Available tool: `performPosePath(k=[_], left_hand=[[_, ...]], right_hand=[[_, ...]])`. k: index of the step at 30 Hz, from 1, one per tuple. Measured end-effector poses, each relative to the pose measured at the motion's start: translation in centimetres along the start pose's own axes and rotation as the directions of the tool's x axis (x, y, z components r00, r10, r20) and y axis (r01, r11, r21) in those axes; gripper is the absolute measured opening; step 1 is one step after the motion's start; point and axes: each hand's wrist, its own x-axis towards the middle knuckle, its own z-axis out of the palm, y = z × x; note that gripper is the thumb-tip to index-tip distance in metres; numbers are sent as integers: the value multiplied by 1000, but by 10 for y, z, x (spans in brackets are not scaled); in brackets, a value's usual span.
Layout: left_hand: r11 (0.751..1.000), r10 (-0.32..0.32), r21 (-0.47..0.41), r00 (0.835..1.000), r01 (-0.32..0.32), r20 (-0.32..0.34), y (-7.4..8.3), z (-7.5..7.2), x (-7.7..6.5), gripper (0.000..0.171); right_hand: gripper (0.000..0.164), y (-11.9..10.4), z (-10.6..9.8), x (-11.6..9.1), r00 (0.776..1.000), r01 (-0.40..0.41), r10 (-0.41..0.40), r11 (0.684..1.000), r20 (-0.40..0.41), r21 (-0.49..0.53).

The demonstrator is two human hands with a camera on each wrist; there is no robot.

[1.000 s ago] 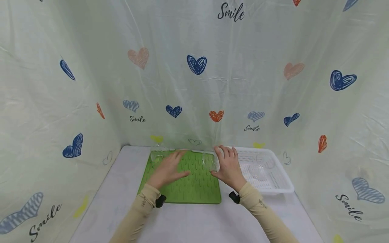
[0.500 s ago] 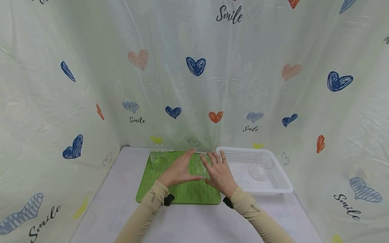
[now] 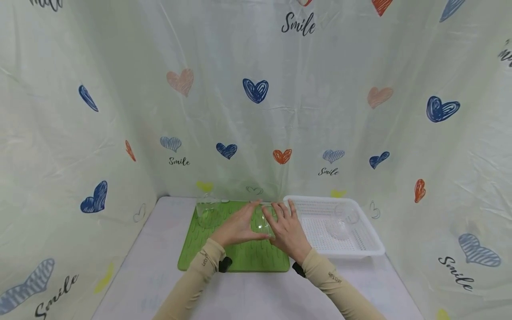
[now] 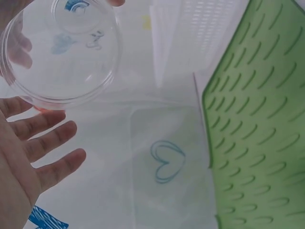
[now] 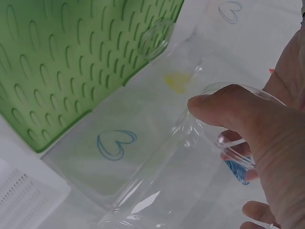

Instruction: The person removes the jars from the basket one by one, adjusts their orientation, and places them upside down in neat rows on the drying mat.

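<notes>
My right hand [image 3: 286,229] grips a clear cup [image 4: 71,71], left hand [image 3: 236,224] unclenched beside it.
Green mat [image 3: 256,260] bears another clear vessel [image 3: 207,211]; white basket [image 3: 313,226] at right.

Heart-printed sheeting [image 3: 304,133] around a white table [image 3: 256,295] shows a curtained booth.

We see a white, flat-topped table [image 3: 256,295] with faint bluish patches on its surface, its left side running away from us to a dark far corner. Directly on it, left of the middle and close to the far edge, we find a flat, rectangular green mat [image 3: 252,260] patterned with rows of slender oval shapes. Just beside the mat, towards the table's right side, we see a rectangular white basket [image 3: 370,227] with perforated walls and floor.
</notes>
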Motion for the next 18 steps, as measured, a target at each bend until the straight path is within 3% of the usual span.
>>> performPosePath(k=[13, 18], left_hand=[[1000, 3, -21, 1000, -3, -2, -1, 2, -2, 107], [999, 6, -36, 1000, -6, -2, -2, 1, -4, 105]], right_hand=[[118, -3, 0, -1, 1000, 1, -1, 1000, 15, -17], [120, -5, 1, 0, 1000, 7, -7, 1000, -26, -9]])
